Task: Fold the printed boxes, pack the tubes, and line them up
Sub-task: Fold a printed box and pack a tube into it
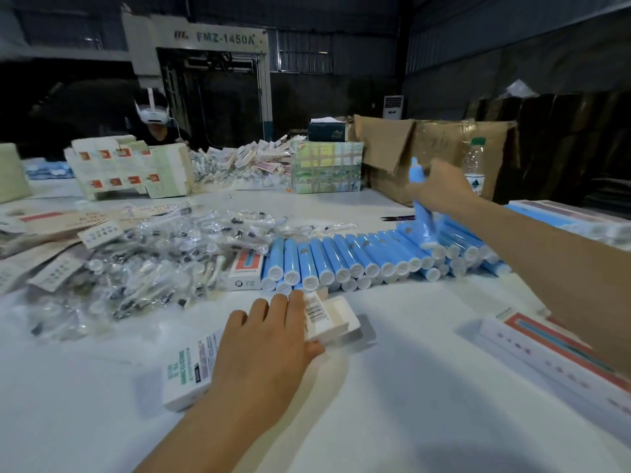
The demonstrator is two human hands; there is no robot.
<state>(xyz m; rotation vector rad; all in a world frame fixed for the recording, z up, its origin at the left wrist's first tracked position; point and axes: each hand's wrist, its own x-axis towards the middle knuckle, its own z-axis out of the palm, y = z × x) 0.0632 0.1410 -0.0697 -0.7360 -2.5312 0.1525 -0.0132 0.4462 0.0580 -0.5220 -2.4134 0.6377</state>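
Observation:
A long white printed box (327,319) lies on the white table (409,404) in front of me. My left hand (269,343) rests on top of it with fingers laid over it and the thumb at its near side. A row of blue tubes with white caps (358,261) lies stacked behind the box. Further right, my right hand (440,189) grips one blue tube (423,213) and holds it tilted above the right end of that row.
A heap of small clear bags with parts (153,264) fills the left. Flat printed cartons (560,363) lie at right. Stacks of flat boxes (129,169), cardboard cartons (426,148) and a water bottle (474,165) stand at the far edge, where another person (157,121) sits.

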